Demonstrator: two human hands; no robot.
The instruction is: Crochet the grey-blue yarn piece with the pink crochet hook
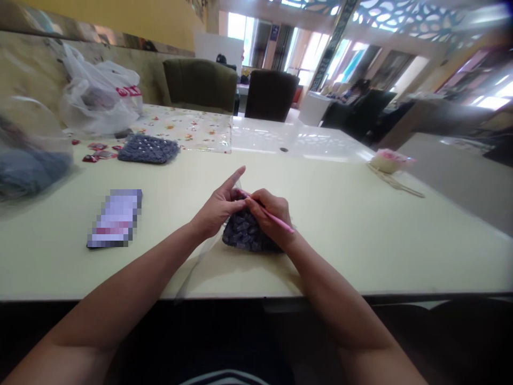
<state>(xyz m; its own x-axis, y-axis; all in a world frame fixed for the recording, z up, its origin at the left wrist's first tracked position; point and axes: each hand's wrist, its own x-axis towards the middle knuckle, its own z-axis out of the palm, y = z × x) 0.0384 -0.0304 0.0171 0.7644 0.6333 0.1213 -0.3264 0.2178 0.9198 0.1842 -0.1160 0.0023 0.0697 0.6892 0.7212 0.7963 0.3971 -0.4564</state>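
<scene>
A dark blue-grey crochet piece (249, 233) is held just above the near part of the table, between my two hands. My right hand (270, 213) is closed around a pink crochet hook (279, 222), whose tip reaches the top edge of the piece. My left hand (222, 207) pinches that same edge between thumb and fingers, with the index finger pointing up and away. A thin strand of yarn (196, 267) runs from the left hand down toward the table's near edge. The exact stitch at the hook's tip is hidden by my fingers.
Left on the table (360, 240) are a phone (116, 218), a second crochet piece (148, 149), small red wrappers (96, 154), a white plastic bag (100, 96) and a clear bag of yarn (32, 160). A pink-topped pot (388, 161) stands right. Chairs (200, 84) line the far side.
</scene>
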